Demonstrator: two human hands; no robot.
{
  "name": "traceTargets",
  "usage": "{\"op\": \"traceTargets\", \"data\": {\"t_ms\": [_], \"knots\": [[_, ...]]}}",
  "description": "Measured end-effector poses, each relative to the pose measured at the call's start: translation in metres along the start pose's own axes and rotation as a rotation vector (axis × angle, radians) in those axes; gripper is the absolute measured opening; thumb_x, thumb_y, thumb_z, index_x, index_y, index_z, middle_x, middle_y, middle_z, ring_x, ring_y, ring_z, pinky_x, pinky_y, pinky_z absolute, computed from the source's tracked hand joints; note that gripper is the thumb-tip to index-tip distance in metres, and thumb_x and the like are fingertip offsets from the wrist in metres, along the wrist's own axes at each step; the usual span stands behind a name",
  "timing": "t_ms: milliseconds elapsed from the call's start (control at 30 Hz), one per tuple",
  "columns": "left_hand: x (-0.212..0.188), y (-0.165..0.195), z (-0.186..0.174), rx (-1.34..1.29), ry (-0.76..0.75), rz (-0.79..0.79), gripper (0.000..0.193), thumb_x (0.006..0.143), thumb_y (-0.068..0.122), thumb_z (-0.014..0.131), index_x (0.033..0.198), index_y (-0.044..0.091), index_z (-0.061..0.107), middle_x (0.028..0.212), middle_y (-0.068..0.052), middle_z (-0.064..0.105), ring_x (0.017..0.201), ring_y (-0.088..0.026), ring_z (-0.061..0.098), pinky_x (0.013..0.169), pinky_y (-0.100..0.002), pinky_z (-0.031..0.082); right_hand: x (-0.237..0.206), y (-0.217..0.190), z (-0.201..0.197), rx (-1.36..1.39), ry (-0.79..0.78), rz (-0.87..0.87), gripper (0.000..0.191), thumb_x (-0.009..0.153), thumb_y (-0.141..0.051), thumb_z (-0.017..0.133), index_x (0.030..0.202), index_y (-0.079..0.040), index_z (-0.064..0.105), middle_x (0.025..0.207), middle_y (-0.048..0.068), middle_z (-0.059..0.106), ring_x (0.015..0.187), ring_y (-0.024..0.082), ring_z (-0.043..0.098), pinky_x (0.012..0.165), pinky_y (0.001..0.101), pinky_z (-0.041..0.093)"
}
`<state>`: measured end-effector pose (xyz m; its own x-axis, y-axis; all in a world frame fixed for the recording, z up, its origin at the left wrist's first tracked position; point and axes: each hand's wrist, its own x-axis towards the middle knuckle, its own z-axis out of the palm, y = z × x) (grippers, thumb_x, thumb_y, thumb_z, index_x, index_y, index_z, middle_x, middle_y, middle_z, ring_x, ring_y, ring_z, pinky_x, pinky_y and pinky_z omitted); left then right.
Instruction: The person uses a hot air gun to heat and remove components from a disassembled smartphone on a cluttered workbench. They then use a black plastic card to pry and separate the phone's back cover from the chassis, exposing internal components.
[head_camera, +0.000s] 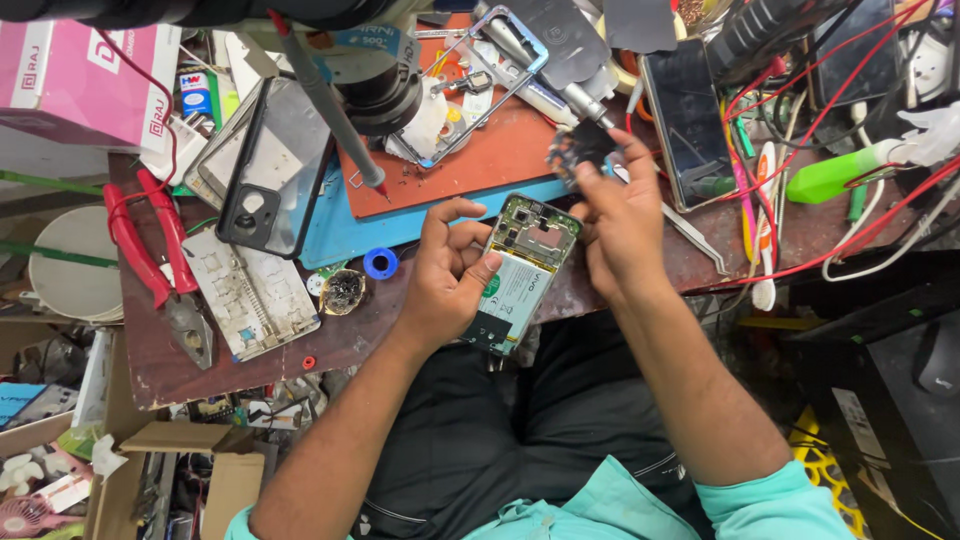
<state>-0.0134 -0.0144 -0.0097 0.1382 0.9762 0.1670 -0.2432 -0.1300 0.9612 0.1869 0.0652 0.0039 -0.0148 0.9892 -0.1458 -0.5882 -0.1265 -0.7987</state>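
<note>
From the head camera, the opened smartphone (522, 275) lies back-off over the near edge of the counter (330, 345), its battery and circuit board exposed. The left hand (450, 280) cradles it from the left side, fingers curled under and around the frame, thumb on the battery: a grip clasped on the phone. The right hand (622, 225), just right of the phone's top end, pinches a small dark component (582, 148) between thumb and fingertips, raised above and beyond the phone's top end; that grip is clenched on the part.

Left of the phone lie a blue ring (380, 263), a white perforated plate (252, 293) and red-handled pliers (150, 260). Beyond the phone sits an orange work mat (470, 160) with a bare phone frame (470, 85) on it, and a second phone (688, 120) lies to the right among red wires (800, 110). Tweezers (700, 235) rest just right of the right hand.

The phone hangs partly off the counter, held only by one hand; a loosened grip could drop it into the lap. The pinched part looks small and light, so a slip of the fingertips could lose it in the clutter. I judge the exposed board could be scratched if the part brushes it.

Both forearms rise from below, elbows bent, wrists angled inward toward the phone.
</note>
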Motion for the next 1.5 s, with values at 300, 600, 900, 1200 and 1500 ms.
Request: {"op": "traceTargets", "data": {"t_ms": [300,600,900,1200,1500], "knots": [[0.002,-0.003,0.001,-0.11,0.055,-0.011,0.051,0.1,-0.01,0.055,0.143,0.005,0.034,0.109,-0.011,0.064,0.091,-0.01,0.067,0.078,-0.023,0.052,0.026,-0.035,0.021,-0.528,-0.289,-0.341,0.076,0.102,0.003,0.074,0.164,-0.012,0.032,0.112,0.02,0.074,0.082,0.014,0.073,0.068,0.0241,0.059],[0.006,-0.005,0.005,-0.041,0.133,0.012,0.056,0.097,-0.011,0.056,0.145,0.003,0.032,0.109,-0.012,0.062,0.087,-0.01,0.068,0.07,-0.022,0.051,-0.012,-0.051,0.015,-0.992,-0.216,-0.456,0.054,0.097,0.001,0.075,0.146,-0.01,0.055,0.106,0.012,0.077,0.096,0.014,0.073,0.082,0.0263,0.058],[0.008,0.001,0.012,-0.065,0.139,0.05,0.059,0.096,-0.011,0.059,0.146,0.004,0.03,0.114,-0.014,0.062,0.097,-0.016,0.072,0.08,-0.027,0.059,-0.03,-0.039,0.014,-0.764,-0.256,-0.102,0.066,0.093,0.005,0.067,0.153,-0.004,0.04,0.099,0.01,0.077,0.087,0.009,0.069,0.075,0.021,0.051],[0.002,0.006,0.012,-0.018,0.091,0.082,0.058,0.102,-0.006,0.063,0.149,0.006,0.031,0.12,-0.014,0.065,0.106,-0.018,0.072,0.089,-0.03,0.061,-0.035,-0.05,0.015,-0.731,-0.273,-0.062,0.07,0.092,0.006,0.067,0.155,-0.001,0.037,0.1,0.014,0.077,0.093,0.013,0.074,0.082,0.0229,0.057],[0.0,0.008,0.01,0.001,0.049,0.075,0.057,0.103,-0.001,0.065,0.149,0.005,0.031,0.124,-0.014,0.064,0.108,-0.018,0.072,0.089,-0.029,0.06,-0.034,-0.064,0.017,-0.588,-0.217,0.131,0.094,0.09,0.005,0.067,0.166,-0.005,0.012,0.101,0.023,0.077,0.083,0.021,0.077,0.065,0.0276,0.062]]}}
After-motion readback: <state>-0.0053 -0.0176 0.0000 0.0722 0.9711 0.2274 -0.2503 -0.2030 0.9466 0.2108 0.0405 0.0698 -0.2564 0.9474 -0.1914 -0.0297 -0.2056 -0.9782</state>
